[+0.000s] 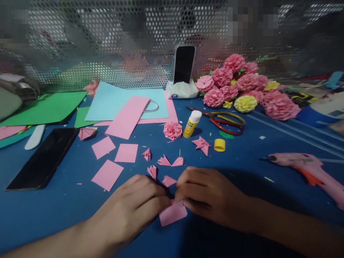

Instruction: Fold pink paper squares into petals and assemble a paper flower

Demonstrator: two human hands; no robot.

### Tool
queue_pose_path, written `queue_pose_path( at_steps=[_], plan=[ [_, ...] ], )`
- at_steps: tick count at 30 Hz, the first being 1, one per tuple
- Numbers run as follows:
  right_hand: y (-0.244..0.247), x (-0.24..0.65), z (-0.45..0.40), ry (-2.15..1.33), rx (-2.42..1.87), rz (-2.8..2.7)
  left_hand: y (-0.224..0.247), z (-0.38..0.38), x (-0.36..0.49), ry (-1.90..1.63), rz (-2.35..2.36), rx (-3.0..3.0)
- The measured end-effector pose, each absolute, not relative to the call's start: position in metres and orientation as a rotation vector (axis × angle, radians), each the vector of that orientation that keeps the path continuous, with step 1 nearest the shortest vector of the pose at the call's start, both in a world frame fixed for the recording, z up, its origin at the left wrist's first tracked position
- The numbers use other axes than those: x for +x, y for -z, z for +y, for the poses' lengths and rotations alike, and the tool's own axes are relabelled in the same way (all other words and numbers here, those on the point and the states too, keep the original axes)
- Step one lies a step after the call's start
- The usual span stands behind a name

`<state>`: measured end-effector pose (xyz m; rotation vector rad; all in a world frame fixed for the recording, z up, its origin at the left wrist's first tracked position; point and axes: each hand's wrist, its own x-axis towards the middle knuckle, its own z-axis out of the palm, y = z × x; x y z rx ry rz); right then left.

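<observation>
Hidden or cut off: the fingertips of my left hand (pixel 141 206) and my right hand (pixel 208 193), tucked under bent knuckles; both forearms, leaving at the frame's lower left and right; the glue gun (pixel 303 165), its grip cut by the right edge; the far side of the metal mesh (pixel 107 46), blurred and partly pixelated. Item, one small pink paper (pixel 173 214), low on the near middle of the blue table (pixel 80 222), between my hands; its upper edge lies under the fingers, so its full outline cannot be told. Visible part: plain, matte, roughly four-sided, slightly tilted, the upper edge uneven. Condition of hands: both drawn closed, fingers curled, each pinching the paper at an upper corner. Just beyond: folded pink pieces (pixel 169 181), pointed and pleated, in a loose cluster. To their left, three flat pink squares (pixel 108 175), apart from one another. Farther out, a pink paper rosette (pixel 172 130) beside an upright, white-capped glue stick (pixel 192 124); a yellow cap (pixel 219 145) stands separately.
</observation>
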<state>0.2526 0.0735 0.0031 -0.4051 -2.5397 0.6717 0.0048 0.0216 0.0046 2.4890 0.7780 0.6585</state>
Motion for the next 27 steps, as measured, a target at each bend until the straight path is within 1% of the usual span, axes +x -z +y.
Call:
queue_pose_path(
  at_steps=[4, 12, 16, 17, 18, 20, 24, 27],
  plan=[
    [-0.007, 0.252, 0.074, -0.73, -0.387, -2.566, -0.008, 0.02, 0.007, -0.677, 0.68, 2.662],
    [-0.011, 0.252, 0.073, -0.817, -0.355, -2.601, -0.011, 0.019, 0.011, -0.825, 0.667, 2.755],
    [-0.011, 0.251, 0.074, -0.797, -0.36, -2.606, -0.014, 0.016, 0.011, -0.765, 0.693, 2.767],
    [-0.011, 0.252, 0.074, -0.793, -0.355, -2.605, -0.013, 0.015, 0.01, -0.751, 0.699, 2.784],
    [-0.01, 0.252, 0.074, -0.79, -0.348, -2.606, -0.011, 0.014, 0.01, -0.867, 0.705, 2.802],
    [-0.009, 0.252, 0.074, -0.788, -0.335, -2.608, -0.005, 0.013, 0.009, -0.968, 0.73, 2.806],
    [-0.007, 0.253, 0.074, -0.768, -0.343, -2.612, 0.005, 0.012, 0.007, -0.959, 0.71, 2.821],
    [-0.008, 0.253, 0.075, -0.765, -0.332, -2.623, 0.009, 0.011, 0.007, -0.99, 0.762, 2.719]
  ],
)
